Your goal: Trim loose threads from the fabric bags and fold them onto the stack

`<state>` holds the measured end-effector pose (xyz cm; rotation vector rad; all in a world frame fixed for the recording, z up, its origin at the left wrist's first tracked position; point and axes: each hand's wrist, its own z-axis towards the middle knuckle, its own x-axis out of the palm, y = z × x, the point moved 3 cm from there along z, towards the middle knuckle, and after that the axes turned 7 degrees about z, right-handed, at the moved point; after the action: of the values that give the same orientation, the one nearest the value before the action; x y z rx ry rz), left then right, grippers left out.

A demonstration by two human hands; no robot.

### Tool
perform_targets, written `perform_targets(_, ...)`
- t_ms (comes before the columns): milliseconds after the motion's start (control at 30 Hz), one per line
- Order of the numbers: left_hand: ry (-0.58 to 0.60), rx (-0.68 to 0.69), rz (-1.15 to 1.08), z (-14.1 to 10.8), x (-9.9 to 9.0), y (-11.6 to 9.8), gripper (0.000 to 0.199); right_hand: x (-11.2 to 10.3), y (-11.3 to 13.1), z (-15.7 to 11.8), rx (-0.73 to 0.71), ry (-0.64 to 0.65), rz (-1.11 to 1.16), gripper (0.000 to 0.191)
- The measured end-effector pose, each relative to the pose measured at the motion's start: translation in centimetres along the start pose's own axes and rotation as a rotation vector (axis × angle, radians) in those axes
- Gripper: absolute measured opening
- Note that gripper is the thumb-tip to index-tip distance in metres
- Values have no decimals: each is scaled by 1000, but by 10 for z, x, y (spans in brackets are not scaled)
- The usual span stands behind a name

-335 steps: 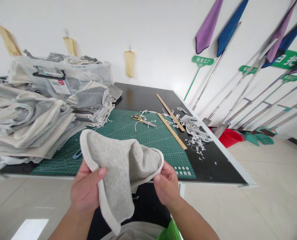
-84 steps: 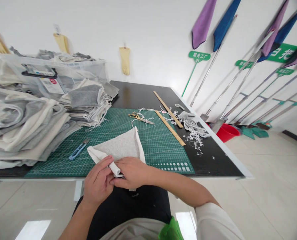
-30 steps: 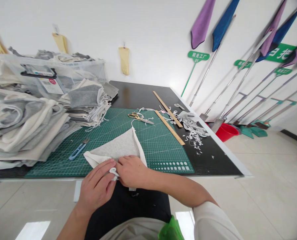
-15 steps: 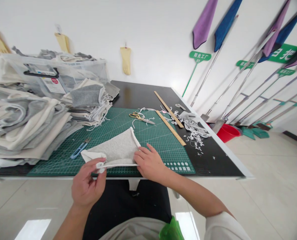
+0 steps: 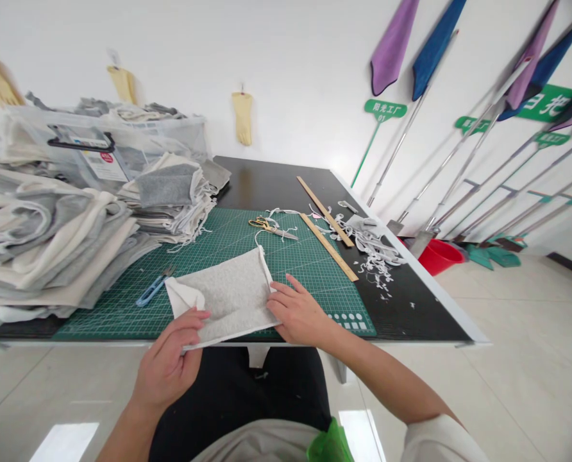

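A pale grey piece of fabric (image 5: 238,289) with rolled edges lies over the near part of a green cutting mat (image 5: 209,256). My left hand (image 5: 170,346) is closed on its near left corner, thumb below and fingers on top, where a flap is folded over. At the right edge of the fabric, my right hand (image 5: 298,313) pinches the cloth, its index finger raised a little. Left of the fabric lies a blue-handled cutter (image 5: 154,289). Beyond it rest gold-handled scissors (image 5: 271,228) with loose thread around them.
Stacks of grey and cream fabric (image 5: 50,237) and a clear plastic bin (image 5: 146,138) fill the table's left side. Two wooden rulers (image 5: 328,247) lie to the right, near a heap of fabric scraps (image 5: 375,247). A red bucket (image 5: 440,256) stands on the floor beyond the table.
The near left corner, curled up in my left hand before, is now spread flatter and drawn toward the table edge. The fabric and my right hand have shifted slightly right.
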<state>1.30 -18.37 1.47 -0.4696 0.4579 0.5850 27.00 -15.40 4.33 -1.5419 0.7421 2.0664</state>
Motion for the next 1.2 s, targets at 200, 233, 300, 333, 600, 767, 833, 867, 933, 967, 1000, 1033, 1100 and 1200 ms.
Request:
perform_targets(200, 91, 145, 251, -17, -12, 13, 32, -7, -4, 0, -167, 92, 81, 27)
perform_targets(233, 101, 163, 316, -18, -13, 15, 31, -8, -5, 2, -185, 102, 67, 24)
perform_targets(300, 122, 175, 444, -18, -15, 18, 28, -9, -6, 7, -217, 112, 25, 19)
perform_targets(333, 135, 175, 498, -17, -16, 18, 26, -9, -7, 12, -223, 106, 3, 16)
perform_targets(600, -32, -67, 607, 3, -10, 17, 14, -5, -23, 68, 174, -100, -20, 23)
perform_targets(767, 6, -130, 801, 12, -5, 13, 24, -1, -23, 86, 24, -55, 50, 21)
perform_targets(833, 61, -95, 831, 14, -4, 12, 21, 1, -20, 84, -145, 18, 95, 11)
perform_targets(867, 86, -82, 840, 14, -4, 12, 18, 1, -18, 81, -215, 52, 113, 10)
perform_targets(933, 126, -74, 863, 14, -4, 12, 12, 1, -17, 74, -312, 88, 131, 14)
perform_targets(967, 142, -74, 875, 14, -4, 12, 9, 1, -17, 71, -342, 93, 131, 17)
perform_targets(1000, 155, -74, 884, 14, -4, 11, 8, 1, -17, 69, -362, 94, 126, 22)
perform_targets(1033, 166, -75, 891, 14, -3, 11, 7, 1, -17, 67, -371, 93, 116, 29)
perform_targets(1100, 178, -77, 901, 15, -3, 10, 8, 2, -20, 64, -364, 97, 88, 42)
perform_targets(1200, 181, -79, 901, 15, -2, 9, 8, 7, -23, 64, -349, 118, 33, 46)
